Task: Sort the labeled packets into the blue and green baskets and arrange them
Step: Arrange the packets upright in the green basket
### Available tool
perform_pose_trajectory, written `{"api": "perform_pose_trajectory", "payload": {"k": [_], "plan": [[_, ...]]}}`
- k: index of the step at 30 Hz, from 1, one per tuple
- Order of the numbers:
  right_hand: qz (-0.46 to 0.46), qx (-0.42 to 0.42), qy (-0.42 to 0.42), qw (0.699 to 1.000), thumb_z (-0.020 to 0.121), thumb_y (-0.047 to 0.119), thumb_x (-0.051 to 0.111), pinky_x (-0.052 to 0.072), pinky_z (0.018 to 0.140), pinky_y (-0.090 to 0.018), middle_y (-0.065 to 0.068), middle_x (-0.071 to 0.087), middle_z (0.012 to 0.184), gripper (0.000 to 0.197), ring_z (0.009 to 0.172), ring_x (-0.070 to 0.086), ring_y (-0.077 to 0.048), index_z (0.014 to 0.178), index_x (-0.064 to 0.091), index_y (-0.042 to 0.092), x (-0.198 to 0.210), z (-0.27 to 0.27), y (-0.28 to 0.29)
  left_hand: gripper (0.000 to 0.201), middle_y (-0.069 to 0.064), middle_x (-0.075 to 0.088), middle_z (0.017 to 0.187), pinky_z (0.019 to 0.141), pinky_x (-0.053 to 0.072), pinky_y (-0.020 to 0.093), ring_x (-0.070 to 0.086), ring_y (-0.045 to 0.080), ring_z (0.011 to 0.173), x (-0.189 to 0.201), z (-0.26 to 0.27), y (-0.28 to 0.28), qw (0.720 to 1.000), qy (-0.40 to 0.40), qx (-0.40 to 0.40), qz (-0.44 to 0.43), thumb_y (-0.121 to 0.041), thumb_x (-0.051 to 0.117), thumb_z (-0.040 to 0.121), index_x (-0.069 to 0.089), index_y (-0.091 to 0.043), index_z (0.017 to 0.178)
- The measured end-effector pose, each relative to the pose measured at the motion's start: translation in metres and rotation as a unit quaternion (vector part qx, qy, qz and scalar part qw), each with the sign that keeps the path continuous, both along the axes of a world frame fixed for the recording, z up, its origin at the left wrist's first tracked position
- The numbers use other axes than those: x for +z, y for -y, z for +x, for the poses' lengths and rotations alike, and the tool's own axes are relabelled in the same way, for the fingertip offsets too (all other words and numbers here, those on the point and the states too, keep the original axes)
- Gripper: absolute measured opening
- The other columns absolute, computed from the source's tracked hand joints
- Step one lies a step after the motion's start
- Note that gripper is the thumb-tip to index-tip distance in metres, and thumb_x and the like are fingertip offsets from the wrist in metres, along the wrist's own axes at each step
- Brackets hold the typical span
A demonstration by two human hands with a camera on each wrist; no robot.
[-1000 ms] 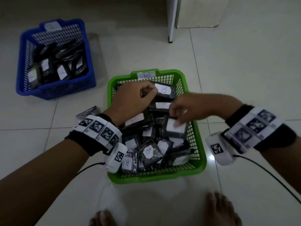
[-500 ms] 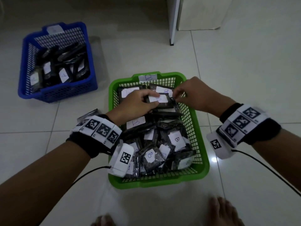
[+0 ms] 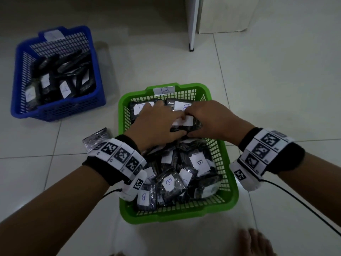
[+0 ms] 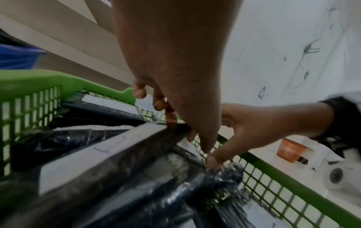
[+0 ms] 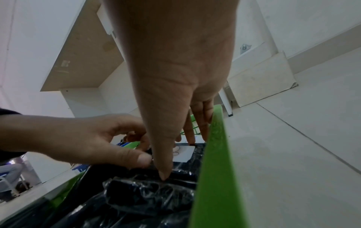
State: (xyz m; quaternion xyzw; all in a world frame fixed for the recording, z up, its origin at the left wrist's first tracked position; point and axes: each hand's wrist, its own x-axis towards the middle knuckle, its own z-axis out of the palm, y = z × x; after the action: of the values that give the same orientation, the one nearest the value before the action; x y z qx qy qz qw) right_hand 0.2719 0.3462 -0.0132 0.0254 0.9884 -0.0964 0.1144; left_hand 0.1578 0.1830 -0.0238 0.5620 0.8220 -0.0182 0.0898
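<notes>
The green basket, tagged B, is full of black wrapped packets with white B labels. Both hands meet over its far half on one packet. My left hand grips it from the left, fingers over the far edge and thumb on the near edge. My right hand pinches it from the right. The left wrist view shows the packet under my left hand. In the right wrist view my right hand has its thumb on the wrap. The blue basket holds labelled packets at the far left.
One loose packet lies on the tiled floor just left of the green basket, partly behind my left wristband. A white furniture leg stands at the back. My bare foot is at the bottom edge. Cables trail from both wrists.
My right hand left the packet at the basket's middle right and joined the left hand at the back. Both now hold one packet, drawn slightly nearer to me.
</notes>
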Motion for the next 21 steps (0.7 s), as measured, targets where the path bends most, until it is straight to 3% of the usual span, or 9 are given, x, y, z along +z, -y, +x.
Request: {"api": "perform_pose_trajectory", "payload": {"k": [3, 6, 10, 13, 16, 21], "plan": [[0.044, 0.013, 0.008, 0.999, 0.068, 0.059, 0.073, 0.045, 0.078, -0.034, -0.001, 0.065, 0.108, 0.061, 0.097, 0.062, -0.024, 0.117, 0.063, 0.023, -0.008, -0.003, 0.001, 0.031, -0.017, 0.052, 0.081, 0.073, 0.047, 0.036, 0.051, 0.019, 0.089, 0.006, -0.009, 0.005, 0.995, 0.036, 0.027, 0.093, -0.059, 0.052, 0.092, 0.064, -0.036, 0.108], [0.068, 0.019, 0.022, 0.997, 0.072, 0.052, 0.074, 0.040, 0.086, -0.036, -0.002, 0.062, 0.118, 0.058, 0.108, 0.058, -0.026, 0.121, 0.061, 0.025, -0.013, -0.003, 0.000, 0.029, -0.008, 0.061, 0.103, 0.073, 0.049, 0.037, 0.050, 0.021, 0.100, 0.006, -0.023, 0.008, 0.992, -0.017, 0.043, 0.114, -0.045, 0.059, 0.093, 0.064, -0.033, 0.119], [0.083, 0.027, 0.035, 0.996, 0.076, 0.045, 0.076, 0.038, 0.090, -0.036, -0.001, 0.059, 0.121, 0.046, 0.113, 0.055, -0.026, 0.116, 0.065, 0.026, -0.012, -0.003, -0.001, 0.045, -0.007, 0.059, 0.129, 0.083, 0.047, 0.040, 0.049, 0.024, 0.112, 0.002, -0.031, 0.005, 0.995, -0.078, -0.001, 0.059, -0.052, 0.064, 0.089, 0.061, -0.040, 0.132], [0.110, 0.040, 0.035, 0.992, 0.074, 0.042, 0.076, 0.042, 0.084, -0.037, -0.002, 0.061, 0.107, 0.031, 0.101, 0.058, -0.026, 0.099, 0.069, 0.024, -0.012, -0.003, -0.001, 0.040, -0.002, 0.060, 0.129, 0.090, 0.044, 0.042, 0.049, 0.027, 0.116, -0.003, -0.028, -0.001, 0.995, -0.096, -0.021, 0.034, -0.054, 0.064, 0.090, 0.065, -0.041, 0.128], [0.121, 0.049, 0.035, 0.991, 0.071, 0.040, 0.076, 0.041, 0.075, -0.035, -0.001, 0.063, 0.089, 0.022, 0.088, 0.061, -0.026, 0.080, 0.069, 0.021, -0.010, -0.003, 0.000, 0.027, -0.001, 0.064, 0.118, 0.082, 0.043, 0.040, 0.050, 0.028, 0.109, -0.007, -0.025, -0.005, 0.992, -0.113, -0.024, 0.057, -0.046, 0.058, 0.096, 0.073, -0.038, 0.116], [0.137, 0.059, 0.030, 0.988, 0.076, 0.041, 0.070, 0.037, 0.079, -0.036, 0.002, 0.064, 0.088, 0.027, 0.087, 0.062, -0.024, 0.090, 0.060, 0.021, -0.014, -0.004, 0.001, 0.032, -0.002, 0.066, 0.116, 0.079, 0.045, 0.041, 0.051, 0.028, 0.108, -0.014, -0.022, -0.008, 0.992, -0.115, -0.006, 0.055, -0.044, 0.047, 0.100, 0.071, -0.031, 0.115]]}}
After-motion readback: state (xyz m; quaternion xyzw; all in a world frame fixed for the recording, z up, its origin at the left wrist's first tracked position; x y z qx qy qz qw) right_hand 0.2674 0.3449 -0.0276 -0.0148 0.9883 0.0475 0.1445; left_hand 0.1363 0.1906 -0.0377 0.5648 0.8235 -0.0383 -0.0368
